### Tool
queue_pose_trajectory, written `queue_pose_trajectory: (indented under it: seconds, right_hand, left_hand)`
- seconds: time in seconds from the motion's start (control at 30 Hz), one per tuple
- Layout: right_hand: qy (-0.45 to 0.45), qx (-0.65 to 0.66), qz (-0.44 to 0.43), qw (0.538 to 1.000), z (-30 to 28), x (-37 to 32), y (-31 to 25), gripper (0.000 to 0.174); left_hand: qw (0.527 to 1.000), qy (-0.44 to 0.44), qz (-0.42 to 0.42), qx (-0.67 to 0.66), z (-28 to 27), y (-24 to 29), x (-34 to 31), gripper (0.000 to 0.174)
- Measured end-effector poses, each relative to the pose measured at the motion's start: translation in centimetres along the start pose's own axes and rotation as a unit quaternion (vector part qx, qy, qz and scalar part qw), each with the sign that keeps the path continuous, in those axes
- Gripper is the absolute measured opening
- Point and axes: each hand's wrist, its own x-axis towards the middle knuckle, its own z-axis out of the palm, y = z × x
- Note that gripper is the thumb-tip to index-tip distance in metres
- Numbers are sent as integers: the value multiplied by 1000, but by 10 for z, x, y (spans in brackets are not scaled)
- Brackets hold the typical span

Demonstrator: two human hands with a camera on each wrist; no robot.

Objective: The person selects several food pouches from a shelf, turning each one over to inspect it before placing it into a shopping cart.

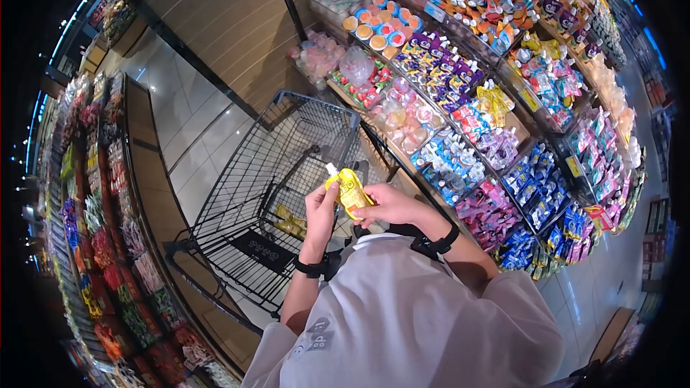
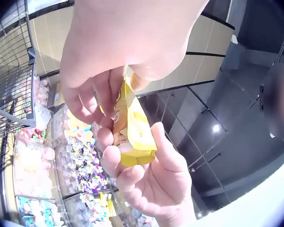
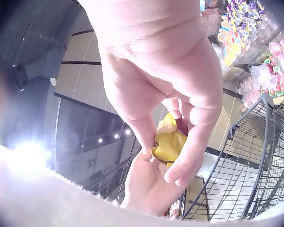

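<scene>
A yellow spouted jelly pouch [image 1: 349, 192] with a white cap [image 1: 331, 168] is held in front of the chest, over the near side of a cart. My left hand [image 1: 321, 208] grips its left edge near the spout, thumb on the printed front. On the other side my right hand [image 1: 395, 205] pinches the lower right edge. In the left wrist view, the pouch [image 2: 132, 127] appears side-on, its bottom fold between the right hand's [image 2: 165, 187] thumb and fingers. Fingers partly cover the pouch [image 3: 170, 144] in the right wrist view.
A black wire shopping cart [image 1: 251, 165] stands ahead, with yellow packets [image 1: 289, 221] inside. Tiered bins of pouches [image 1: 438, 65] and jelly cups [image 1: 379, 21] rise on the right. Another shelf of packaged snacks [image 1: 100, 230] runs along the left. Tiled floor [image 1: 188, 111] lies between.
</scene>
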Motion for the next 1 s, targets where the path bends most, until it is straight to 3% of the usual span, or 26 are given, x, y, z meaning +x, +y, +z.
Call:
queue_pose_trajectory:
  seconds: [0.2, 0.33, 0.4, 0.6, 1.0]
  right_hand:
    - [2, -19, 2, 1000, -1, 1, 3, 28]
    - [1, -17, 5, 1000, 0, 2, 2, 28]
    - [-1, -26, 1, 1000, 1, 1, 1, 27]
    - [-28, -91, 12, 995, 1, 4, 9, 25]
    - [-33, -51, 46, 997, 8, 5, 5, 26]
  left_hand:
    - [996, 4, -4, 87, -11, -3, 0, 26]
    - [997, 8, 22, 77, -7, -5, -1, 25]
    - [999, 16, -3, -28, -6, -8, 0, 24]
    - [998, -1, -48, -35, -4, -11, 4, 21]
    - [989, 61, -90, -100, -10, -14, 1, 14]
